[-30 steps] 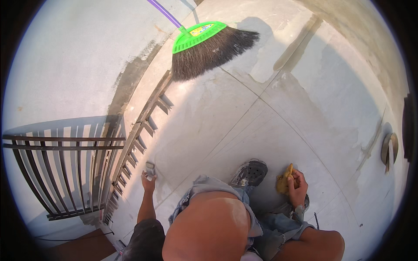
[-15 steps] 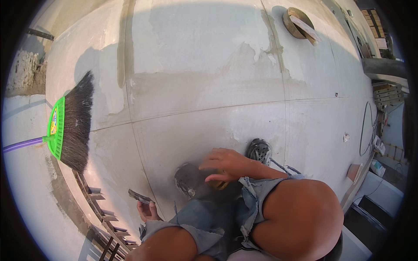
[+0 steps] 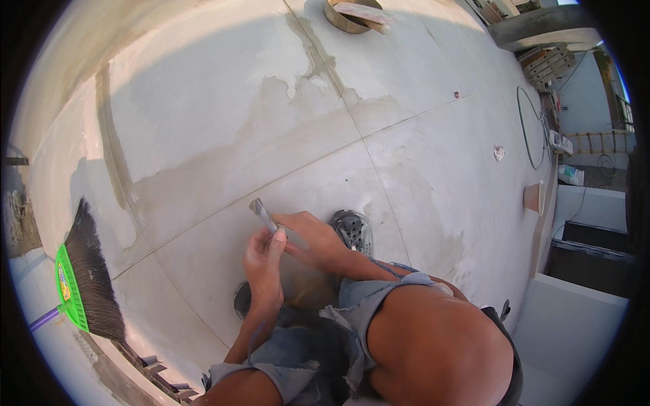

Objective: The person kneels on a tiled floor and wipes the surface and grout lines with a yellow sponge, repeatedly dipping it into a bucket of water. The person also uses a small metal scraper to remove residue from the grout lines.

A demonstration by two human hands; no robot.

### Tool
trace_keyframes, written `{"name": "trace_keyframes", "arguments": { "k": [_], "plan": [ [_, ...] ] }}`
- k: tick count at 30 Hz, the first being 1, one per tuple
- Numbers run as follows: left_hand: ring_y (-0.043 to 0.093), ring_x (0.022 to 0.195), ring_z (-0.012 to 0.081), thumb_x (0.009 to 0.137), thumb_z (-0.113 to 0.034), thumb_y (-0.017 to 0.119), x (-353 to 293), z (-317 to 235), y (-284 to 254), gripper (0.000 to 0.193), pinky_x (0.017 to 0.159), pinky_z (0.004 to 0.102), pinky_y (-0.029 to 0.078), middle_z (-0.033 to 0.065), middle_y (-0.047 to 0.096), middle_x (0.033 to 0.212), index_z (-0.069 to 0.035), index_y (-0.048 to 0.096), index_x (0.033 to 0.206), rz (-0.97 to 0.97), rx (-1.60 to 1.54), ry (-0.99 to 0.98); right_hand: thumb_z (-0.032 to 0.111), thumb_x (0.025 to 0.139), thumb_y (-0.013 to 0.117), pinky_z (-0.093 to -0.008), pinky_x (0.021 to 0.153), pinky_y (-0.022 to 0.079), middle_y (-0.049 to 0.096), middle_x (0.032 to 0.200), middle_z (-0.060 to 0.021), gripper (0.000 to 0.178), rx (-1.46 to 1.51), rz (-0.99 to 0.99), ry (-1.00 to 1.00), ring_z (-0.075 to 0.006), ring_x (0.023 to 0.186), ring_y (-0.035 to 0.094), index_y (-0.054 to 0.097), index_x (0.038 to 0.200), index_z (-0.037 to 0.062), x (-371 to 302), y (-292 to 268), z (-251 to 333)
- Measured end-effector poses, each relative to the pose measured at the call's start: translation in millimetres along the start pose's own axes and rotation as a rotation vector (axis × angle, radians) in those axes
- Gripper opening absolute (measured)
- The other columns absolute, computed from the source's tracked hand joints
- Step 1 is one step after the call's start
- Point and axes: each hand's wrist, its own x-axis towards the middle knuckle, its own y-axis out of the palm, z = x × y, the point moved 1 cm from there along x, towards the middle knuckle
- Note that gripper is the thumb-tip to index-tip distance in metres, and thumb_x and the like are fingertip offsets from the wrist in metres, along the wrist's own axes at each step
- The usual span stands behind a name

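My left hand (image 3: 265, 257) pinches a narrow, flat grey tool (image 3: 263, 212) between thumb and fingers, its dusty end pointing up and away. The exact kind of tool is unclear. My right hand (image 3: 308, 238) meets it from the right, with curled fingers against the tool's lower part; the fingertips are partly hidden. Both hands are held above the pale floor, in front of my knees. Below them is a blurred yellowish thing (image 3: 313, 295), too indistinct to name. One dark, dusty clog (image 3: 353, 231) shows beside my right wrist, the other (image 3: 242, 300) beside my left forearm.
Pale panels with seams and damp-looking patches form the floor (image 3: 271, 149). A broom (image 3: 74, 287) with a green head and black bristles is at the left. A round container (image 3: 347, 21) holds a flat board at the far side. A pot (image 3: 533, 197) and a looped hose (image 3: 530, 128) lie right.
My left hand has come up from beside my left knee with the tool, and my right hand has moved off the low yellowish thing to join it. The view has turned rightward.
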Motion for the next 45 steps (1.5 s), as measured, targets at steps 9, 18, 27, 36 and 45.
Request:
{"name": "trace_keyframes", "arguments": {
  "k": [9, 18, 27, 36, 45],
  "plan": [
    [0.067, 0.111, 0.0174, 0.104, -0.020, 0.077, -4.3, 11.2, 13.8, 0.042, 0.102, 0.0332, 0.051, 0.0111, 0.069, 0.124, 0.004, 0.062, 0.135, 0.113, -0.014, -0.041, 0.003, 0.097, 0.074, -0.0329, 0.078, 0.059, 0.070, 0.110, -0.0105, 0.045, 0.162, -0.190, 0.113, -0.0205, 0.094, 0.071, 0.066, 0.141, 0.0047, 12.4, -15.5, -12.7],
    [0.066, 0.102, 0.0156, 0.114, -0.021, 0.059, -26.5, 4.8, -227.2, 0.029, 0.095, 0.0337, 0.054, 0.0087, 0.072, 0.119, 0.000, 0.067, 0.131, -0.854, 0.384, 0.525, 0.013, 0.097, 0.068, -0.0438, 0.056, 0.058, 0.069, 0.080, -0.0209, 0.020, -0.511, -0.350, 0.403, -0.0325, 0.063, 0.070, 0.070, 0.101, -0.0064, 50.8, -110.6, -105.4],
    [0.070, 0.108, 0.0259, 0.114, -0.028, 0.059, -59.6, 48.0, -389.1, 0.036, 0.096, 0.0381, 0.056, 0.0152, 0.072, 0.120, 0.002, 0.067, 0.131, -1.293, 0.733, 0.615, 0.011, 0.093, 0.070, -0.0486, 0.065, 0.061, 0.062, 0.097, -0.0260, 0.040, -0.445, 0.071, 0.139, -0.0436, 0.073, 0.071, 0.065, 0.124, -0.0126, 78.3, 6.4, -41.2],
    [0.071, 0.114, 0.0336, 0.114, -0.027, 0.055, -42.6, 53.1, -373.3, 0.041, 0.099, 0.0422, 0.058, 0.0239, 0.071, 0.126, 0.007, 0.065, 0.134, -1.272, 0.907, 0.637, 0.012, 0.096, 0.067, -0.0541, 0.066, 0.053, 0.063, 0.084, -0.0242, 0.019, -0.750, -0.306, 0.477, -0.0431, 0.072, 0.067, 0.072, 0.094, -0.0064, 65.1, -106.7, -122.0],
    [0.070, 0.114, 0.0368, 0.114, -0.028, 0.055, -41.3, 53.0, -365.7, 0.042, 0.099, 0.0449, 0.056, 0.0234, 0.070, 0.128, 0.007, 0.064, 0.134, -1.269, 0.969, 0.581, 0.009, 0.096, 0.070, -0.0485, 0.066, 0.057, 0.063, 0.096, -0.0220, 0.039, -0.237, 0.064, 0.131, -0.0395, 0.072, 0.068, 0.070, 0.130, -0.0087, 83.5, -3.4, -32.0]
  ]
}}
